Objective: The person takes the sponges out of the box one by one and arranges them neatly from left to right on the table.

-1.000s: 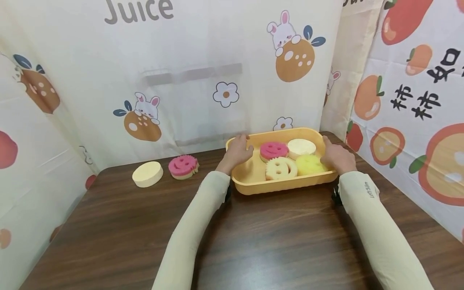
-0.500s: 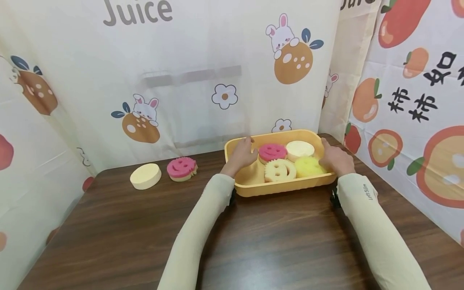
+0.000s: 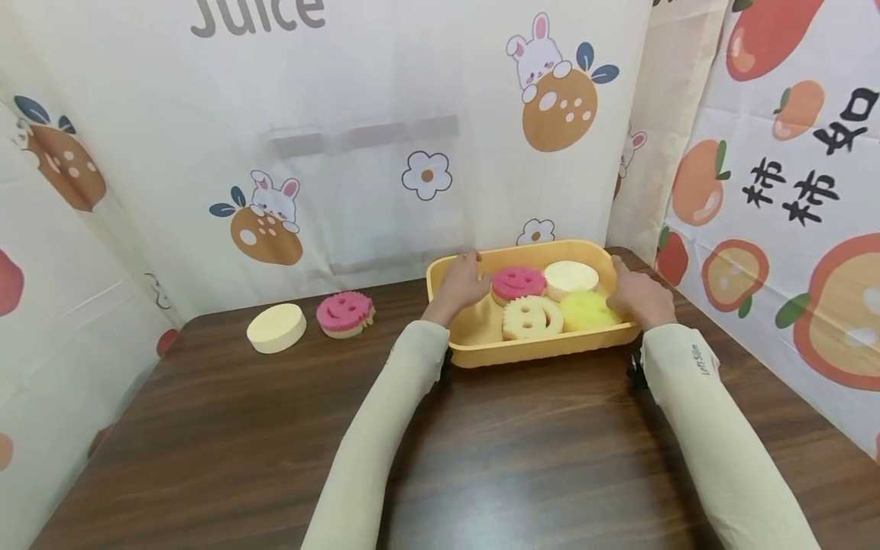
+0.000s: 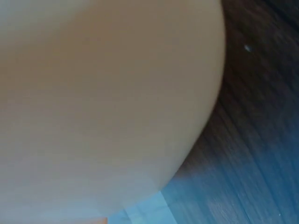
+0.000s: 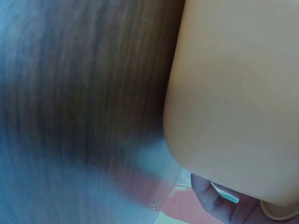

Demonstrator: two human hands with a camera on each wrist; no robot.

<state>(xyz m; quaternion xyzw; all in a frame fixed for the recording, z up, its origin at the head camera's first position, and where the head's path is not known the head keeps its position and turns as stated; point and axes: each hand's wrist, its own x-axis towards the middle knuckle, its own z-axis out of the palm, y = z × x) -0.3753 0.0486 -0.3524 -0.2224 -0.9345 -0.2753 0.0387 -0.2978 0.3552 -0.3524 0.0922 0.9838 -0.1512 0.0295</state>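
Observation:
A shallow yellow plastic tray (image 3: 543, 351) stands on the table near the back right. In it lie a pink smiley sponge (image 3: 517, 284), a cream smiley sponge (image 3: 531, 319), a round pale cream sponge (image 3: 571, 276) and a bright yellow sponge (image 3: 586, 312). My right hand (image 3: 642, 296) grips the tray's right end; its fingers (image 5: 210, 198) show beyond the tray wall in the right wrist view. Over the tray's left end, inside the rim, is my left hand (image 3: 461, 286), fingers loosely bent and holding nothing. The left wrist view is filled by the tray's wall.
On the dark wooden table (image 3: 289, 443), left of the tray, lie a round cream sponge (image 3: 276, 328) and another pink smiley sponge (image 3: 345, 313). A patterned cloth (image 3: 371, 191) hangs along the back edge. A second printed cloth (image 3: 777, 252) closes off the right side.
My left hand has shifted slightly to the right, further over the inside of the tray. The right hand, the tray and the sponges stay in place; the head view tilts slightly.

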